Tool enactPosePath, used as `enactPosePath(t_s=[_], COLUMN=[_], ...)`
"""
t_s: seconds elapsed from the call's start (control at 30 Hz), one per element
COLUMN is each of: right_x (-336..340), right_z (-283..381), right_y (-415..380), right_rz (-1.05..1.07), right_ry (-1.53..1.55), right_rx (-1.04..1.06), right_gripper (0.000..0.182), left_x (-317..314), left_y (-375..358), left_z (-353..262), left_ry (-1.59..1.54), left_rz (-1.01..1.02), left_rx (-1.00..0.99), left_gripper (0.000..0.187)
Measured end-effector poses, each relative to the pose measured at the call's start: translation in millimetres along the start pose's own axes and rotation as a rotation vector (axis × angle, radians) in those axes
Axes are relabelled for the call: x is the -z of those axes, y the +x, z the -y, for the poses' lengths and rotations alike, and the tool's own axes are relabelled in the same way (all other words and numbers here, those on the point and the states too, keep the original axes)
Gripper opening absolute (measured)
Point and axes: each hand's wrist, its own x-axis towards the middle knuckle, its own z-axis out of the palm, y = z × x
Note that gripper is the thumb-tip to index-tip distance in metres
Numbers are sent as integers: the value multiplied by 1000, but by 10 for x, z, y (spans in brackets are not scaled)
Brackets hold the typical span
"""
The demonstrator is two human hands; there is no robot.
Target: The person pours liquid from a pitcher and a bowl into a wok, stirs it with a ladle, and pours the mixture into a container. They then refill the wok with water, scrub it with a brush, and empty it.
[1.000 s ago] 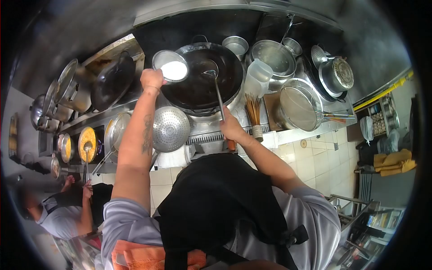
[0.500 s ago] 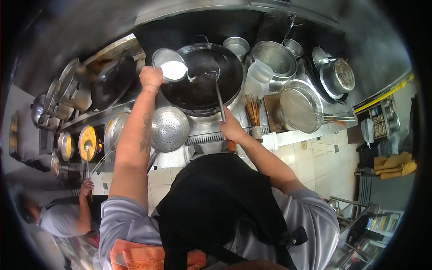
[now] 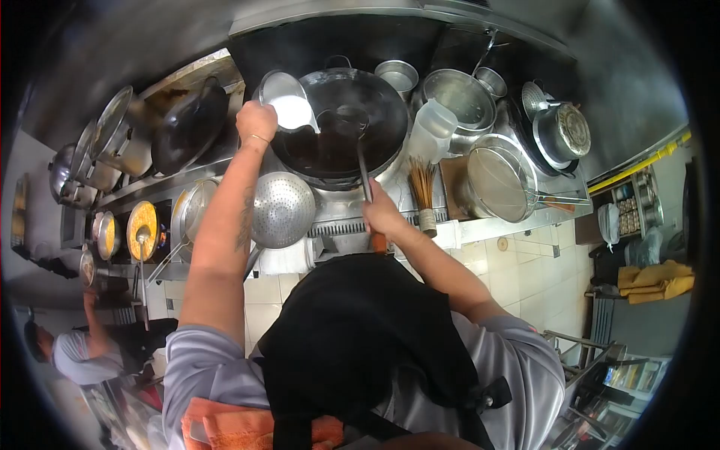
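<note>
My left hand (image 3: 256, 121) grips a metal bowl (image 3: 279, 84), tilted over the left rim of a large dark wok (image 3: 341, 161). White liquid (image 3: 292, 111) lies inside the bowl and reaches its lower right lip. Closed round the handle of a long metal ladle (image 3: 363, 154) is my right hand (image 3: 384, 213); the ladle's head rests inside the wok, in dark contents. Below the wok, near my left forearm, sits a perforated metal strainer (image 3: 283, 210). To the right of the wok stand a translucent plastic jug (image 3: 433, 131) and a bamboo brush (image 3: 424, 195).
Metal pots (image 3: 459, 97) and a fine mesh strainer (image 3: 500, 180) stand on the right. At the left are more pots (image 3: 129, 142), a tilted dark wok (image 3: 189, 127) and a pan of yellow food (image 3: 142, 225). A co-worker (image 3: 82, 356) is at lower left.
The bowl in my left hand is tipped further, with the white liquid nearer its lip. My ladle's head has shifted slightly down. The co-worker's hand has moved off the ladle in the yellow food.
</note>
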Motion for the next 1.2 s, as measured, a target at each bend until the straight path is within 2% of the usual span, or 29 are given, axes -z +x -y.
enactPosePath(t_s=[0.03,0.1,0.13,0.17,0.2,0.23,0.3,0.47,0.53,0.57,0.6,0.67,0.73,0.77,0.83,0.87,0.9,0.97,1.0,1.07,1.13,1.2], right_x=[152,606,711,802,758,691,522,182,286,389,464,613,675,604,448,311,262,-63,8,344,657,730], right_z=[-8,-49,290,197,32,-80,-251,-357,-200,97,141,124,82,-3,-276,-86,-513,196,137,140,346,272], right_y=[173,616,542,777,885,958,777,318,412,433,563,847,1034,964,729,462,547,-2,50,465,869,980], right_rz=[0,731,600,580,400,225,-2,-91,242,363,366,326,282,148,-141,-125,-237,-58,-50,355,375,396], right_ry=[-3,1315,1451,1420,1033,645,-466,-502,557,1074,1071,756,439,-133,-790,-751,-749,-246,-257,908,989,1062], right_rx=[1,-379,-511,-535,-377,-223,250,138,-209,-384,-385,-276,-163,21,348,136,404,-25,-38,-301,-367,-427], right_gripper=[58,26,7,11,27,43,79,83,78,78,78,75,71,74,82,83,82,71,71,56,52,48], left_x=[-17,-52,-57,-71,-325,-259,-6,196,137,133,156,202,221,232,271,272,255,167,90,-105,-275,-400], left_y=[-3,-21,-13,25,143,97,-19,-236,-257,-277,-318,-494,-665,-771,-1027,-1151,-1253,-1538,-1724,-1918,-2135,-2314], left_z=[9,42,96,177,531,481,325,455,663,750,810,942,1112,1223,1457,1560,1644,1809,1900,2048,2178,2215], left_ry=[18,35,-202,-442,-459,-463,-903,-1166,-1123,-1076,-1076,-1281,-1303,-1321,-1284,-1242,-1251,-1167,-1165,-1163,-1166,-1195], left_rz=[-34,-62,42,145,112,112,235,130,97,80,76,-50,-83,-115,-84,-44,-59,10,10,37,47,11], left_rx=[-24,-51,72,197,-112,-108,538,570,561,546,548,567,612,656,655,655,663,724,744,818,851,922], left_gripper=[36,37,36,36,37,37,23,22,23,28,28,23,22,21,21,21,21,19,19,18,18,17])
